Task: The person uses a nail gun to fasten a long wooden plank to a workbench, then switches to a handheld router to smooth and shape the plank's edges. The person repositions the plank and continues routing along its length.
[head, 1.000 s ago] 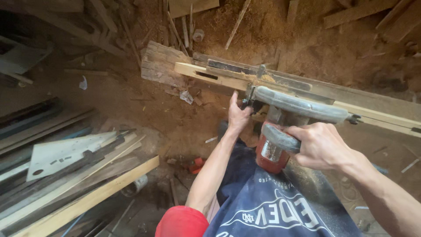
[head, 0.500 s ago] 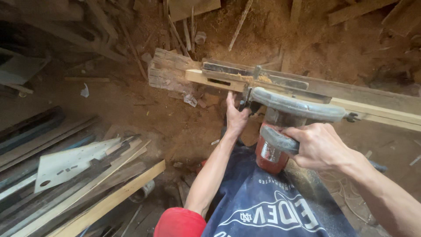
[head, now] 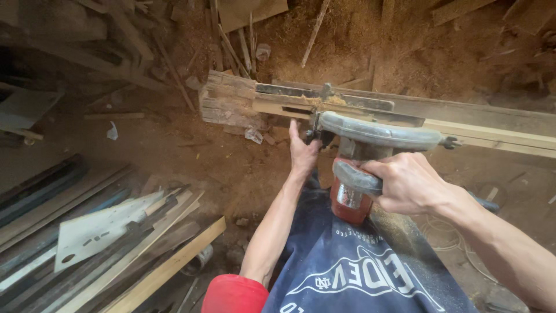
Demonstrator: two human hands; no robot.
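A circular saw (head: 370,145) with a grey guard and red motor body sits on the near edge of a long pale plank (head: 486,134), which lies across a rough wooden block (head: 229,101) on the sawdust-covered floor (head: 174,150). The right hand (head: 405,184) is clenched around the saw's grey handle. The left hand (head: 302,152) reaches up to the plank's near edge beside the saw's front, fingers pressed against the wood. Loose boards (head: 150,255) and a pale metal plate (head: 98,229) lie at the lower left.
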